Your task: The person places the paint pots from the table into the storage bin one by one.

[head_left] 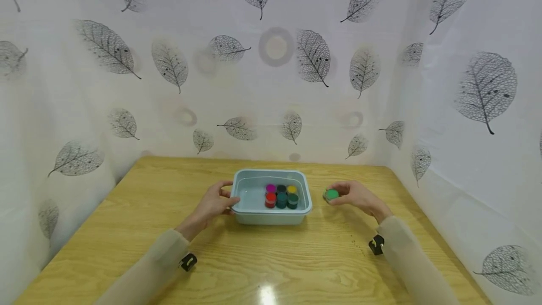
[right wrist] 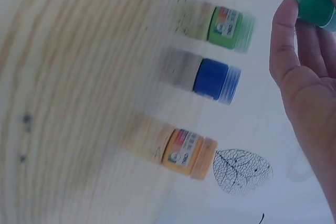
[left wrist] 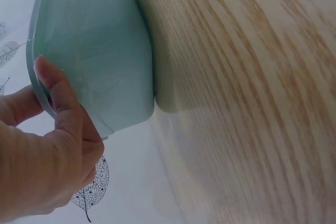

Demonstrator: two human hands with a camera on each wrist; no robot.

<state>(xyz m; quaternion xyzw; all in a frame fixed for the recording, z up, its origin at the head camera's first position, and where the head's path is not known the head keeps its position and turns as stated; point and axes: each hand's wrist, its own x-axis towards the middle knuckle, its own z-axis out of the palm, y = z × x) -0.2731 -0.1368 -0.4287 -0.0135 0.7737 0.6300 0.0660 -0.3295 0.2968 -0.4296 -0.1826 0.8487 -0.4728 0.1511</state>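
The basin (head_left: 271, 219), a pale blue-green tub, rests on the bench (head_left: 262, 258) and serves as the landmark.

Position: the green jar (head_left: 332, 195) is just to the right of the basin, apart from its wall. The right hand (head_left: 357, 197) pinches the jar between thumb and fingers; whether its base touches the bench cannot be told. The left hand (head_left: 213, 204) grips the basin's left end, thumb over the rim, fingers against the outside.

Contents: in the basin's right half, the magenta jar (head_left: 270, 188), black jar (head_left: 281, 188) and yellow jar (head_left: 291, 189) form the rear row; the red jar (head_left: 270, 200), teal jar (head_left: 281, 200) and dark green jar (head_left: 292, 201) form the front row.

Handling: the green jar is probably light, rigid and smooth enough to slip under a loose pinch. Take hold of opposite sides of the body; avoid lifting by the cap alone, which may come loose. Use moderate pressure and hold the jar upright. The basin appears to be thin plastic, light and slightly flexible. Brace it at the rim without pressing hard; a tilt could topple the jars inside.
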